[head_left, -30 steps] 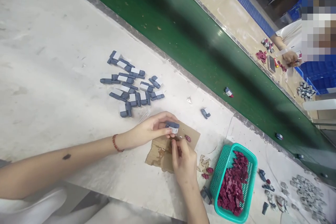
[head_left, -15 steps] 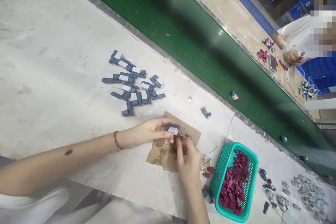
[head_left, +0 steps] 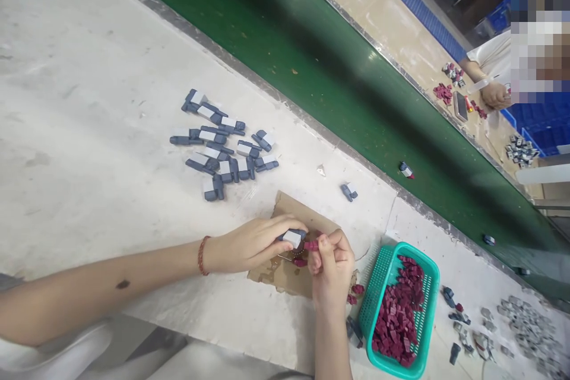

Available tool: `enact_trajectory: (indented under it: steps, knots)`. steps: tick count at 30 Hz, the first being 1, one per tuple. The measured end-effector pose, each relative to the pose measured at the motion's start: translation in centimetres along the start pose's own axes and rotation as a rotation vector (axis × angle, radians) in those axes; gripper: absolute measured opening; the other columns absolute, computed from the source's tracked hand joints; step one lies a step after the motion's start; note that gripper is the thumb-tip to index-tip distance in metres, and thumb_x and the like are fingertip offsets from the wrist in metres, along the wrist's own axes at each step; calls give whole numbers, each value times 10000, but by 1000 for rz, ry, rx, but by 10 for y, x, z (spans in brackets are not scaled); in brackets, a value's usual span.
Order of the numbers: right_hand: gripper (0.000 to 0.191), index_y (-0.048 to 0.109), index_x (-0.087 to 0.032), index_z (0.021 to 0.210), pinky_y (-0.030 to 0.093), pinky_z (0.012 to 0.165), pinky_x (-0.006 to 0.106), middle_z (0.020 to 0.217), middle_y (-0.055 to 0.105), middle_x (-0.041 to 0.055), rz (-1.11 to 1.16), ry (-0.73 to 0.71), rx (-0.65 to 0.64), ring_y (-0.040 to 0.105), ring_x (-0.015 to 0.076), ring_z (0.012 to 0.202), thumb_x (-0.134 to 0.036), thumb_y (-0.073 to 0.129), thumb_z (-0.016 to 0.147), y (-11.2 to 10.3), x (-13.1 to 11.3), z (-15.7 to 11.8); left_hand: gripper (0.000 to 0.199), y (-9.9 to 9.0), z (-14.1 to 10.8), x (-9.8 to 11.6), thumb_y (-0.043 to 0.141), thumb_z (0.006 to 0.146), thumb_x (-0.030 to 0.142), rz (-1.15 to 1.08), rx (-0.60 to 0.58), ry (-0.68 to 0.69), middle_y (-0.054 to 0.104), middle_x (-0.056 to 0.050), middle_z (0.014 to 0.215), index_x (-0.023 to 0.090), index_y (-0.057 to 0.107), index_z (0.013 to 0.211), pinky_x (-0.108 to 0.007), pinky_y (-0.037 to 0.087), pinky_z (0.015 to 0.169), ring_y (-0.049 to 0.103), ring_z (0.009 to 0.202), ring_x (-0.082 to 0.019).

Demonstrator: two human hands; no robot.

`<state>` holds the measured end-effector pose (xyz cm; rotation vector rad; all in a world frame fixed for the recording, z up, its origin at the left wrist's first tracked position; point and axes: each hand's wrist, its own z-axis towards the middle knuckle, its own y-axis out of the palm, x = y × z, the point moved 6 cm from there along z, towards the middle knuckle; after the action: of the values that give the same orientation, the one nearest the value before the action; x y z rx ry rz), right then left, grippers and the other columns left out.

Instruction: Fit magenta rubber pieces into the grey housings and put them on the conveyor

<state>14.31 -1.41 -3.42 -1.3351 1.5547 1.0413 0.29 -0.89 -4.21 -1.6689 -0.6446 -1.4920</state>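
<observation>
My left hand (head_left: 249, 244) is closed around a dark blue and white plastic part (head_left: 293, 238), holding it above a piece of brown cardboard (head_left: 285, 205). Close on its right, my right hand (head_left: 332, 258) pinches a small dark red plastic piece (head_left: 311, 246) between thumb and fingers. That red piece points at the end of the blue and white part; whether they touch I cannot tell. Under the hands the cardboard carries a wet brownish stain and another red piece (head_left: 300, 262).
Several blue and white parts (head_left: 225, 171) lie grouped at the left. A teal basket (head_left: 366, 309) full of red pieces stands at the right, beside grey parts (head_left: 525, 326). Beyond runs a green conveyor belt (head_left: 267, 59) carrying a few parts. Across it a person (head_left: 492, 56) works.
My right hand has risen from the cardboard, and the red piece now shows in its pinch near the blue and white part. The parts on the belt have shifted right and down.
</observation>
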Motion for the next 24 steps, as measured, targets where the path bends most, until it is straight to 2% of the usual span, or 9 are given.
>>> enact_trajectory:
  steps: [6,10,16,21,24]
  knots:
    - [461,379,-240,642,254,326,166,409,412,-110,-56,-16,-35,294,53,324,-578,657,789,6,5,1,302,0,0,1,375,975,293,-2,-4,22,657,-117,1128,190,528,1213,-328,473,820,614,972,-250]
    - [445,428,-229,643,260,323,171,411,423,-100,-83,-29,4,309,57,328,-579,668,774,8,5,-2,297,2,-1,1,361,976,278,19,-17,29,646,-127,1127,178,520,1205,-334,471,828,616,965,-248]
    - [415,460,-221,635,336,375,196,459,443,-75,-154,-93,81,373,80,385,-561,635,797,17,0,-9,302,0,-1,-1,358,971,289,34,29,5,643,-132,1107,177,522,1199,-339,485,822,617,938,-247]
    - [318,505,-215,671,433,486,221,565,537,-32,-213,-124,82,499,115,506,-471,592,840,18,-1,-18,287,3,-9,-4,411,942,298,69,50,-20,677,-110,1122,218,555,1177,-354,479,911,606,1037,-277]
    - [211,570,-207,751,449,529,220,622,584,-27,-257,-118,26,545,122,557,-391,590,854,14,-6,-30,279,8,-15,-6,446,932,341,99,72,-45,681,-67,1153,276,575,1170,-323,489,903,614,1056,-280]
